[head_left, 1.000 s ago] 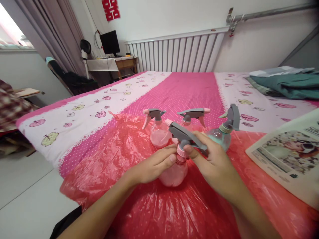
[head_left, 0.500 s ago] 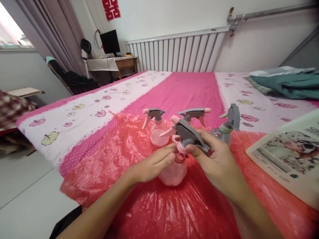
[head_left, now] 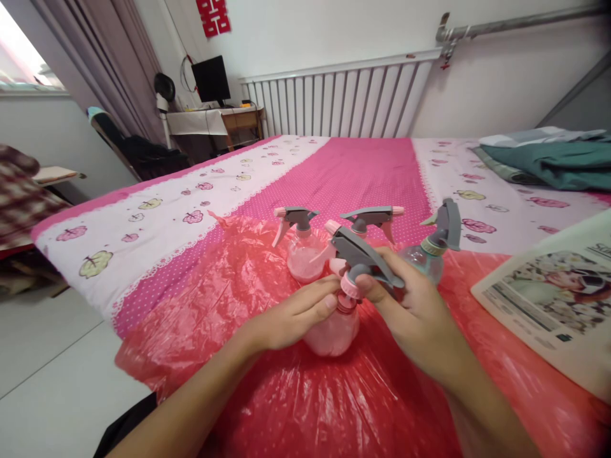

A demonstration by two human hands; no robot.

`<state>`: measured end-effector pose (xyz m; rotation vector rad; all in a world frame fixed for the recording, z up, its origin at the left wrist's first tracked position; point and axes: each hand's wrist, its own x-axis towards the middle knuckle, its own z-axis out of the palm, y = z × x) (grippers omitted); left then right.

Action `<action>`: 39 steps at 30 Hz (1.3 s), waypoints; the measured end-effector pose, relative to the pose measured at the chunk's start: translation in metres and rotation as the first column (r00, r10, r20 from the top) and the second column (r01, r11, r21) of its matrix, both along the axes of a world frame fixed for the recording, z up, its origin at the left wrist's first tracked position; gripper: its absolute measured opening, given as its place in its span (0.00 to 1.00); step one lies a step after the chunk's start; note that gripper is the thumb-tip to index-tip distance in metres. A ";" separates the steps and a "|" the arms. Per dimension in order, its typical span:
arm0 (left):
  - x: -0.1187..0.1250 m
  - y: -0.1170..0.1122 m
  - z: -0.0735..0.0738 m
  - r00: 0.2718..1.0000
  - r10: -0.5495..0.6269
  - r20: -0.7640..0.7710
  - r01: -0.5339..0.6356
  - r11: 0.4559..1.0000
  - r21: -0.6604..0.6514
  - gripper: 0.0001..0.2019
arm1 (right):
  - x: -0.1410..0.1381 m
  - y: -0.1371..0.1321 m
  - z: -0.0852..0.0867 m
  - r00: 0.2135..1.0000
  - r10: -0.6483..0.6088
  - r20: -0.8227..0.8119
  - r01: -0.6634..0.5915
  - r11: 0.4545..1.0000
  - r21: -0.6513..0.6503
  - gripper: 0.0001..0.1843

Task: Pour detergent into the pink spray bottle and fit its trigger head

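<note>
A small pink spray bottle (head_left: 334, 331) stands on a red plastic sheet (head_left: 248, 299) spread over the bed. My left hand (head_left: 291, 318) wraps around the bottle's body from the left. My right hand (head_left: 410, 312) pinches the pink collar under the grey trigger head (head_left: 360, 254), which sits tilted and slightly raised above the bottle's neck. Behind stand a second pink bottle (head_left: 300, 251), a third one (head_left: 372, 219) mostly hidden, and a teal bottle (head_left: 429, 251), each with a grey trigger head.
A newspaper (head_left: 548, 299) lies on the sheet at the right. Folded green bedding (head_left: 548, 159) rests at the far right of the pink bedspread (head_left: 363, 172). A radiator (head_left: 344, 102) lines the back wall. A desk with a monitor (head_left: 210, 79) stands at the back left.
My right hand has turned and lifted the grey trigger head, so it now sits tilted above the neck with its nozzle higher. My left hand has stayed on the bottle.
</note>
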<state>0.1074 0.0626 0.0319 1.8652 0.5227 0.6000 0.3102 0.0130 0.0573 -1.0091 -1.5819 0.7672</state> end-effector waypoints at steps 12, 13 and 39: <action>0.000 0.000 0.000 1.000 -0.003 0.000 0.003 1.000 0.001 0.27 | 0.000 0.000 0.000 1.000 0.006 -0.002 -0.006 1.000 0.007 0.13; 0.000 0.000 0.000 1.000 -0.006 0.008 0.006 1.000 0.005 0.26 | 0.000 0.000 -0.001 1.000 0.004 -0.004 -0.004 1.000 -0.001 0.13; -0.001 0.000 -0.001 0.999 0.022 -0.024 -0.022 1.000 -0.015 0.26 | -0.004 0.001 0.001 0.997 -0.036 0.065 0.034 0.999 0.037 0.10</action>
